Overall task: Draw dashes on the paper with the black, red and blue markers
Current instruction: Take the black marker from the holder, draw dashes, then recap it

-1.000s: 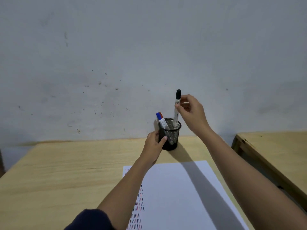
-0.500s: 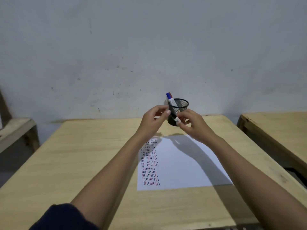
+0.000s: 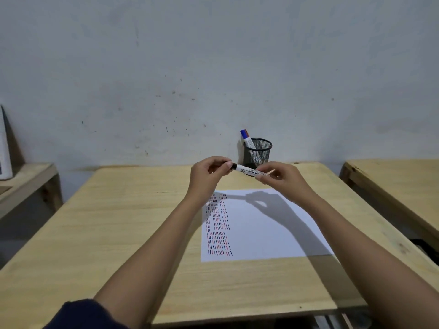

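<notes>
The person is holding a black marker [image 3: 251, 171] level in the air above the far edge of the paper [image 3: 256, 224], one hand at each end. The left hand [image 3: 209, 173] is sitting at nine o'clock from the marker, its fingers [image 3: 226, 163] pinching closed around the black cap end. The right hand [image 3: 282, 178] is sitting at three o'clock, its fingers [image 3: 263, 176] wrapping closed around the white barrel. Whether the cap is parting from the barrel, I cannot tell.

The paper is lying flat on the wooden counter [image 3: 118, 222], with rows of short black, red and blue dashes [image 3: 217, 224] filling its left side; the rest of the sheet is bare and crossed by the shadow of the arms. At twelve o'clock from the hands, near the wall, a black mesh cup [image 3: 257, 154] is standing upright on the counter, and a marker with a blue and red top [image 3: 247, 137] is leaning out of it toward eleven o'clock. A dark sleeve [image 3: 80, 314] is showing at the bottom left. Another wooden counter [image 3: 392, 179] is standing at three o'clock.
</notes>
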